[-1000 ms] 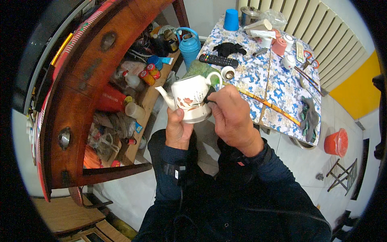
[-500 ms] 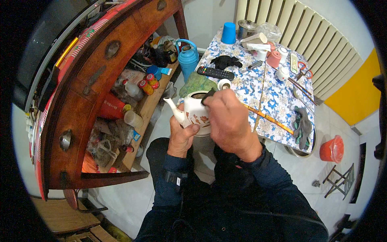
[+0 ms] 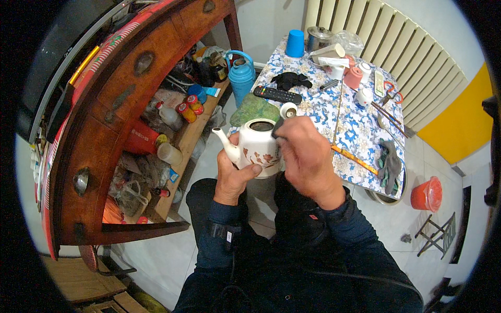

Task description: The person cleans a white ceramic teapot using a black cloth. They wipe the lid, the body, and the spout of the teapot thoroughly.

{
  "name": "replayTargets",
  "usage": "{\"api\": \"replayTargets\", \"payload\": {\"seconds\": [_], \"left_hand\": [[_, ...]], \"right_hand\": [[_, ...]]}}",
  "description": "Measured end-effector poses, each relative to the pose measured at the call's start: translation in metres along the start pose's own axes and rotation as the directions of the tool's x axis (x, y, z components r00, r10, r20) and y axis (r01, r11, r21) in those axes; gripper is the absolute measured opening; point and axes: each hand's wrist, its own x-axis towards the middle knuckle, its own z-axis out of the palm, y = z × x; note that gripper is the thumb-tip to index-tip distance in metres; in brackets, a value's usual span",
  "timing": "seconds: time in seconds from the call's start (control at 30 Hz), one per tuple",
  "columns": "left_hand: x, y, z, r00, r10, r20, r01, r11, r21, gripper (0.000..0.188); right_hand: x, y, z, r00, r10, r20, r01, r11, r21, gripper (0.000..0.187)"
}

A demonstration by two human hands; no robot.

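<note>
My left hand (image 3: 234, 175) grips a white teapot (image 3: 259, 150) on its spout side, with the thumb across the lower body. Brown flowers decorate the pot, and its round top opening is uncovered. Against the rim on the right is a small dark piece (image 3: 278, 128), pinched in the fingers of my right hand (image 3: 308, 161); whether it is cloth or a scouring pad I cannot tell. That hand hides the pot's right side. Just beyond it, at the table's near edge, sits a small white round lid-like piece (image 3: 288, 110).
On the flowered table (image 3: 326, 112) lie a remote control (image 3: 277, 94), black cloth (image 3: 291, 80), a glove (image 3: 389, 164), red-handled scissors (image 3: 392, 94) and cups. A blue thermos (image 3: 241, 81) stands on the left, beside a wooden cabinet (image 3: 104, 130). A red bucket (image 3: 427, 194) is on the floor.
My right hand has shifted slightly right and down, taking the dark piece from over the opening to the rim's right side. More of the teapot's opening and body now shows.
</note>
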Motion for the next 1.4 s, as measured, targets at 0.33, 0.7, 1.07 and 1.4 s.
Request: {"api": "replayTargets", "payload": {"seconds": [0.33,0.7,1.07,1.4], "left_hand": [[-0.002,0.002,-0.007,0.998,-0.027,-0.059,0.021,0.995,-0.098,0.108],[-0.007,-0.003,-0.021,0.988,-0.101,0.114,0.133,0.938,-0.321,0.118],[-0.009,-0.004,-0.028,0.989,-0.129,0.074,0.146,0.939,-0.311,0.121],[-0.010,-0.029,-0.044,0.995,-0.002,0.099,0.042,0.912,-0.408,0.122]], "right_hand": [[-0.010,-0.013,-0.023,1.000,-0.015,-0.014,0.017,0.989,0.145,0.025],[-0.005,0.011,-0.032,0.981,0.190,-0.049,-0.159,0.915,0.372,0.020],[0.002,0.025,-0.028,0.974,0.126,0.186,-0.202,0.856,0.475,0.013],[-0.001,0.020,0.000,0.960,0.173,0.220,-0.279,0.662,0.696,0.024]]}}
